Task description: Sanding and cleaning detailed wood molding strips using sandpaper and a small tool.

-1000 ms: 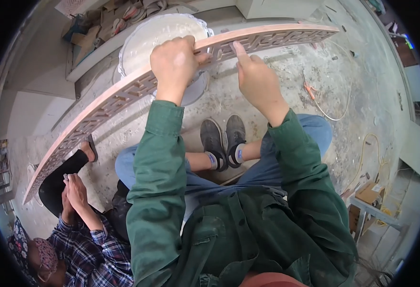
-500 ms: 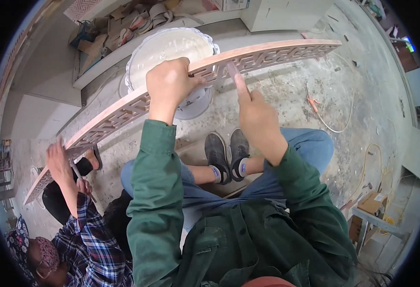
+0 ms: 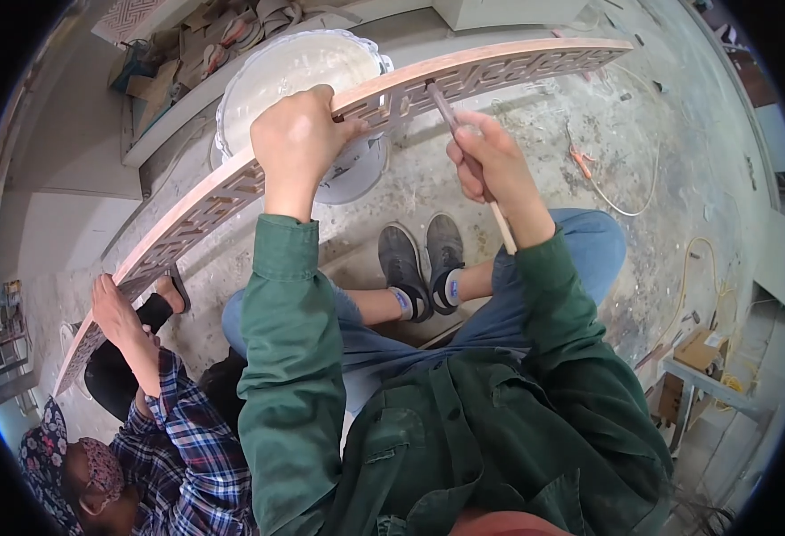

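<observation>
Newly angled stick (image 3: 445, 108) in curled right hand (image 3: 492, 165), lattice panel (image 3: 401, 76) just beyond, edge within closed left hand (image 3: 294, 134)

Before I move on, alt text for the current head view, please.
The person's left hand grips the top edge of a long patterned panel while the right hand holds a stick, its tip at the panel. A co-worker's hand touches the panel farther left; a white bucket stands beyond.
</observation>
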The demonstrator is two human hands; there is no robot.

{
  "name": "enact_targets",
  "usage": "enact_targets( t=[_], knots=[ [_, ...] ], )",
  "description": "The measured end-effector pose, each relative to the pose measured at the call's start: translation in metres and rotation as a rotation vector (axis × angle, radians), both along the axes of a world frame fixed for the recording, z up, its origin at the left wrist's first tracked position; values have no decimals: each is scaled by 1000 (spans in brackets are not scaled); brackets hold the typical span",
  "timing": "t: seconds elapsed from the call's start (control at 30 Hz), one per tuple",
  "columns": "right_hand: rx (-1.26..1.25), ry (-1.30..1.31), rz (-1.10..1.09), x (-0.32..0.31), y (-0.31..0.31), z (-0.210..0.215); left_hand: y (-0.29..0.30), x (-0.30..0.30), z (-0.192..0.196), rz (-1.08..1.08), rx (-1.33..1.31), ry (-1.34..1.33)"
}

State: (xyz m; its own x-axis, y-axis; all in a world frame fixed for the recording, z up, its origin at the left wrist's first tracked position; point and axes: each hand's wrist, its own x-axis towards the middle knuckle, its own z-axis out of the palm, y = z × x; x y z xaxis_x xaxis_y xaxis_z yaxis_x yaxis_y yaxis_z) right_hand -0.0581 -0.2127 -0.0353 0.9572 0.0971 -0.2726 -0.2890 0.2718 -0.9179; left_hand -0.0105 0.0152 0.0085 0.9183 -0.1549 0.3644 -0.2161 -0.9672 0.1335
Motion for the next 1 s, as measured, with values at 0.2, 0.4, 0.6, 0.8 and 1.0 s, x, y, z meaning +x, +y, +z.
enact_targets(
  t=[0.2, 0.4, 0.6, 0.8, 1.0],
  knots=[
    [220, -2, 151, 32, 7, -15, 4, -3, -1, 32, 1, 31],
    [259, 37, 146, 5, -13, -21, -2, 1, 1, -4, 49, 7],
    [365, -37, 213, 33, 9, -27, 6, 0, -2, 24, 11, 76],
    [361, 389, 86, -83, -29, -86, -6, -2, 2, -2, 4, 6],
    [38, -12, 50, -124, -30, -77, -3, -17, -6, -75, 33, -285]
  ],
)
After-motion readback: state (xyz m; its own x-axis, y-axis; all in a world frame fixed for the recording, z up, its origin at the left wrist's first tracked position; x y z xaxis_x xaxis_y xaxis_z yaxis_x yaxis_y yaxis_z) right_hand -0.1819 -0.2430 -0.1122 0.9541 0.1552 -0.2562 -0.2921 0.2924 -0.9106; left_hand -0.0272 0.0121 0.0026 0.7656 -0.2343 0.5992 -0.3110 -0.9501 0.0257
